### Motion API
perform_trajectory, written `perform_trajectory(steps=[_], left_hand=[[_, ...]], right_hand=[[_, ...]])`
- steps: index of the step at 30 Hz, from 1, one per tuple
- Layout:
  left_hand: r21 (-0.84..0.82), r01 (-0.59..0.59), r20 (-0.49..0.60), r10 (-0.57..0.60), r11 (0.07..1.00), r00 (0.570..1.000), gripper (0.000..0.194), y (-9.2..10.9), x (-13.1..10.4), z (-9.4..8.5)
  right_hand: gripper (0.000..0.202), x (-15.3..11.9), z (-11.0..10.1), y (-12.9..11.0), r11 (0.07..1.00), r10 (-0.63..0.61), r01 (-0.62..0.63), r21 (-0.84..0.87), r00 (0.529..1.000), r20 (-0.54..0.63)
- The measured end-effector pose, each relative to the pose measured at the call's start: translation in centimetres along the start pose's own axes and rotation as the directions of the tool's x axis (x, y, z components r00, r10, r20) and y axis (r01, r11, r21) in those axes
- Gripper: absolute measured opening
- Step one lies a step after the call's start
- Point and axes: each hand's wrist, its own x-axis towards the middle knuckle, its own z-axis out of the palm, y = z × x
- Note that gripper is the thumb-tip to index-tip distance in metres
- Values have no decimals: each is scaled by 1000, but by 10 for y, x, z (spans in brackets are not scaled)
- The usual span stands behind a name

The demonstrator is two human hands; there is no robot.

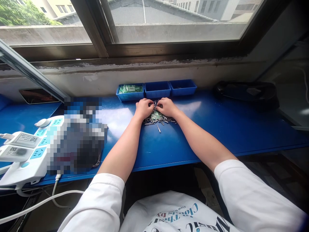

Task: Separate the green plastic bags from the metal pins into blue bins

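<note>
The blue table gives a flat surface under everything, its far edge along the wall below the window. The white power strip sits at the left, probably to keep its cables off the middle. The left bin, middle bin and right bin stand in a row at the far side, likely for easy reach. The left hand and right hand curl inward over the pile of metal pins, just nearer than the bins, seemingly to work it from both sides; whether either pinches a pin, I cannot tell.

Counted: one table, one strip, three bins, two hands, one pile, its pins too crowded to number, and one stray pin at its near side.
</note>
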Motion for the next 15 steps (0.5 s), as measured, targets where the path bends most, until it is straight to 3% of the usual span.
perform_trajectory(steps=[6, 10, 15], left_hand=[[-1, 3, 3, -3, 1000, 1000, 20, 1, 1, -1], [-34, -21, -21, 20, 999, 1000, 20, 2, 0, -3], [-183, -199, -73, 188, 963, 979, 33, 7, -1, -7]], right_hand=[[19, 0, 1, 1, 998, -61, 62, 10, 998, -13], [21, 1, -1, 0, 994, -71, 77, 73, 994, -88], [24, 1, -6, -5, 988, -7, 28, 150, 990, -143]])
